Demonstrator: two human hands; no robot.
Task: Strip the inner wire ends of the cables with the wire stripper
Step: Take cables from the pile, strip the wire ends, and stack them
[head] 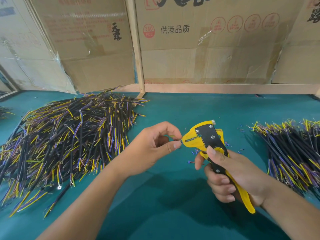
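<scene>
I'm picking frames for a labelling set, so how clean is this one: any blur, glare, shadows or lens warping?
Head view: sharp on the wire stripper and both hands, left hand and right hand; wide-angle bending bows the wooden frame and stretches the forearms at the bottom edge; soft shadows fall on the green mat under the hands; tape on the cardboard boxes glints slightly; the cable pile softens toward the left edge.

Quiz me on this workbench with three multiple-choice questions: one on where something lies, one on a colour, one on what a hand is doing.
1. Where is the larger cable pile?
A. to the person's left
B. to the person's right
C. on the boxes

2. What colour is the table mat?
A. red
B. teal green
C. white

3. What is the right hand doing?
A. resting flat
B. pinching a wire
C. gripping the wire stripper

Answers: 1 A, it spreads across the left side. 2 B, the bare mat shows teal. 3 C, fingers curl round its handles.
</scene>
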